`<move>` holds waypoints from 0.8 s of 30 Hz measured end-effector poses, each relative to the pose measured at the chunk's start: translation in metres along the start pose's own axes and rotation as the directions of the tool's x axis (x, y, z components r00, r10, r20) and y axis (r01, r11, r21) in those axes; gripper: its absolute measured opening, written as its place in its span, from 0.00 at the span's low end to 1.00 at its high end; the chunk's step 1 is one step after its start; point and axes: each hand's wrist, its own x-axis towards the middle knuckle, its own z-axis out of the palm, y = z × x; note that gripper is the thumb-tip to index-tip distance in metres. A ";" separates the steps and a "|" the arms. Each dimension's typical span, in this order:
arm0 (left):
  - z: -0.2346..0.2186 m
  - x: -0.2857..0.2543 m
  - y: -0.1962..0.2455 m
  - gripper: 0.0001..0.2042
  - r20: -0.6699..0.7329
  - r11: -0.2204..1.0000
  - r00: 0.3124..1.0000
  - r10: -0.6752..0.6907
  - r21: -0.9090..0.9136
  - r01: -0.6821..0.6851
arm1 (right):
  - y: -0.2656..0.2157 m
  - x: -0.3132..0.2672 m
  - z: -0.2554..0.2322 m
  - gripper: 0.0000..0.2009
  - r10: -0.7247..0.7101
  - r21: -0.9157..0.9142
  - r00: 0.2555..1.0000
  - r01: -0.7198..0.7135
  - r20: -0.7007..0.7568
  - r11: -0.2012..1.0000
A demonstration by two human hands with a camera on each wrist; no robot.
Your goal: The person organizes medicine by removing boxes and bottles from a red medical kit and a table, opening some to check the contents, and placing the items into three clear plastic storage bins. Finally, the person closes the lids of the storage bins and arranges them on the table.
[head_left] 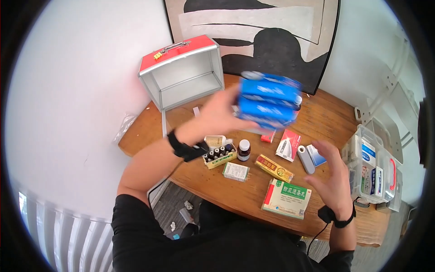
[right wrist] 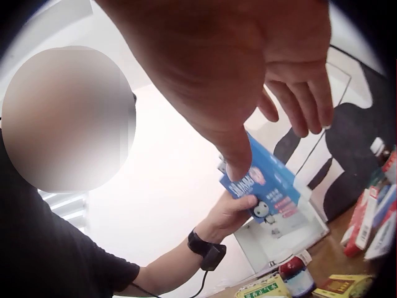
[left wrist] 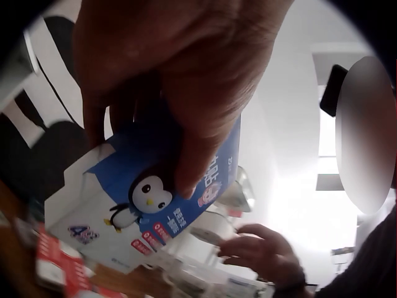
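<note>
My left hand (head_left: 219, 111) is raised over the back of the table and grips blue cartons (head_left: 268, 97), blurred in the head view. In the left wrist view, a penguin is printed on the blue-and-white carton face (left wrist: 149, 195), with the thumb pressed across it. To the right, my right hand (head_left: 333, 174) hovers with thumb and fingers spread, holding nothing. Below it lie a grey-white device (head_left: 306, 158) and a blue-and-white box (head_left: 316, 155). A green-and-white medicine box (head_left: 286, 198) lies near the front edge.
A red-topped case (head_left: 181, 75) stands open at the back left. A clear plastic box (head_left: 369, 167) with a red handle holds medicine packs at the right. Between them are a brown bottle (head_left: 244, 150), a tray of vials (head_left: 219, 156), a yellow box (head_left: 274, 167) and a red-and-white box (head_left: 288, 145).
</note>
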 end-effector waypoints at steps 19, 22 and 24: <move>-0.184 0.057 -0.281 0.30 -0.168 0.804 0.828 -0.536 -0.401 0.439 | 0.070 -0.125 -0.005 0.31 0.593 0.173 0.792 -0.570 -0.144 0.803; -0.189 0.075 -0.324 0.31 -0.259 0.879 0.871 -0.417 -0.360 0.313 | 0.079 -0.144 0.002 0.29 0.602 0.187 0.776 -0.574 -0.187 0.797; -0.185 0.083 -0.334 0.31 -0.298 0.898 0.874 -0.383 -0.342 0.277 | 0.083 -0.156 0.007 0.27 0.598 0.186 0.778 -0.569 -0.193 0.801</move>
